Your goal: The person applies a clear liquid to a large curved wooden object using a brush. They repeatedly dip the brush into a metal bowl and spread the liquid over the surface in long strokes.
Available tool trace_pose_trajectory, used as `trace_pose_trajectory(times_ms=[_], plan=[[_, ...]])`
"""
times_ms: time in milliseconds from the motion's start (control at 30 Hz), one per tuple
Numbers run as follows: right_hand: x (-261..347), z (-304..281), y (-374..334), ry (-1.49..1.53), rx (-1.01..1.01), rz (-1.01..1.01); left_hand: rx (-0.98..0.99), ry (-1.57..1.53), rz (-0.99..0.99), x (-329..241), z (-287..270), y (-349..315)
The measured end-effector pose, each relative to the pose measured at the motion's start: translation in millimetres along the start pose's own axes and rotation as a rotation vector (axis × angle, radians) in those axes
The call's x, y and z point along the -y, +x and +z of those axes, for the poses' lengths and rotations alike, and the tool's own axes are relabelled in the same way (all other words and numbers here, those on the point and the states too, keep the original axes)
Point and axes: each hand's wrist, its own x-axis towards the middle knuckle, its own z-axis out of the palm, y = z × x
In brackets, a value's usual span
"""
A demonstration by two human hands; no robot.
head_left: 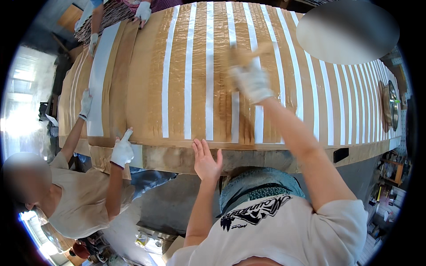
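Note:
My right hand [252, 82], in a white glove, is smeared by motion over the middle of a long brown sheet surface [151, 88]. It grips a tan, wooden-looking tool [262, 49], too blurred to tell its exact kind. White strips [209, 80] run across the brown, glossy surface on both sides of this hand. My left hand [207, 160] is bare and open. Its fingers are stretched out and its fingertips touch the near edge of the table, below the strips.
At the left, a person's gloved hands [122, 150] touch a folded brown sheet and a wide white strip [101, 84]. Another person's gloved hands [143, 12] are at the far left edge. A round metal dish [391, 106] sits far right; a black object [341, 154] is on the near edge.

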Motion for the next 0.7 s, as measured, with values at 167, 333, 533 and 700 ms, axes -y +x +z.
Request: trace_pose_trajectory(times_ms=[167,333,533,700], plan=[[138,89,21,0.464,0.002,0.083,-0.017,-0.006,0.04,7,-2,2],[77,65,-12,0.433,-0.048,0.19,-0.022,0.038,0.048,20,3,-2],[-133,23,-90,0.304,-0.45,0.464,-0.016,0.084,0.109,20,4,-3],[-252,-12,-171,0.036,-0.613,0.809,-0.078,0.044,0.129,31,12,-1]])
